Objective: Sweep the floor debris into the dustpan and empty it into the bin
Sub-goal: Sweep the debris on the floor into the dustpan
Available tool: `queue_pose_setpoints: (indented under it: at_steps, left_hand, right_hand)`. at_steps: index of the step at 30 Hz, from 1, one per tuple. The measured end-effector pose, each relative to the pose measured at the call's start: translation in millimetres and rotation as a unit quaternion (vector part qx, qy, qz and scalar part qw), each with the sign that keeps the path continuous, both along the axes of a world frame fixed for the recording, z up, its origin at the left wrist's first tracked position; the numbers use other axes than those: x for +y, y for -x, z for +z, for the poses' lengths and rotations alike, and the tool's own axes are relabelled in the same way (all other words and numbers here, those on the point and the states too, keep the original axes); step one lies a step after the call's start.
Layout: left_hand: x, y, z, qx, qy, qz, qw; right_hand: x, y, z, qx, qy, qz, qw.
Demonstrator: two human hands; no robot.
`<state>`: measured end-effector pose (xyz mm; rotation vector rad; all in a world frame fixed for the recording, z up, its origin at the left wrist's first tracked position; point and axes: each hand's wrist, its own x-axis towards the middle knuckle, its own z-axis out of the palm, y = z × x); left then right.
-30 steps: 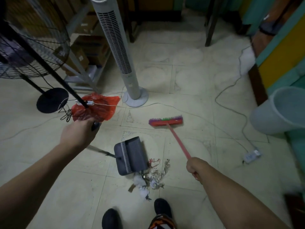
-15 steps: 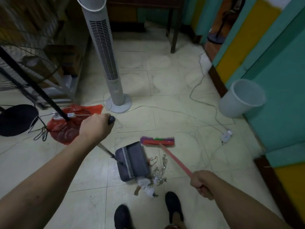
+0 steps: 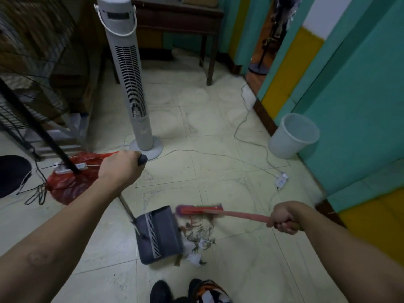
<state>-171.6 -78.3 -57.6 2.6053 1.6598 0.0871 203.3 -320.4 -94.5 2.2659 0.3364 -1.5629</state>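
A dark grey dustpan (image 3: pixel 160 235) stands on the tiled floor in front of my feet, its mouth facing right. My left hand (image 3: pixel 119 168) grips the top of its long upright handle. A pile of debris (image 3: pixel 197 237), paper scraps and thin bits, lies right at the pan's mouth. The red broom (image 3: pixel 200 209) with purple and green bristles rests on the floor just beyond the debris. Its pink stick runs right into my right hand (image 3: pixel 284 217), which grips it. The white bin (image 3: pixel 293 136) stands by the teal wall at the right.
A white tower fan (image 3: pixel 133 84) stands behind the dustpan, a red plastic bag (image 3: pixel 70 184) and a black pedestal fan (image 3: pixel 37 125) to the left. A white cable (image 3: pixel 251 143) with a power strip (image 3: pixel 282 179) crosses the floor near the bin. A wooden table stands at the back.
The broom head has swung nearer and now lies just beyond the debris beside the dustpan. The view has turned right, bringing the bin fully into sight.
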Motion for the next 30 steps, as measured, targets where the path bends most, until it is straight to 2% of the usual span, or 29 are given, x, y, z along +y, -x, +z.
queue_pose_setpoints:
  at_steps: [5,11,20,25,30]
  left_hand:
    - [-8.9,-1.2,-8.5,0.006,0.014,0.007,1.000]
    - [-23.1,-9.7,-28.1,0.032,0.036,-0.004,0.999]
    - [-57.3,-17.2,-49.6,0.084,0.084,0.009,0.993]
    - [-76.0,-11.2,-56.1,0.092,0.110,-0.004,0.990]
    - [-87.2,-3.3,-72.2,0.106,0.099,-0.028,0.989]
  right_hand:
    - [-9.0,-20.5,1.8,-0.013,-0.086,-0.073,0.994]
    - [-14.1,-31.7,-45.0,-0.017,-0.156,-0.093,0.983]
    - [-18.7,-41.3,-104.0,0.015,-0.120,-0.112,0.986]
    - [-37.1,-43.4,-126.9,-0.003,-0.134,-0.106,0.985]
    - [-58.0,-11.2,-128.5,0.007,-0.154,-0.124,0.980]
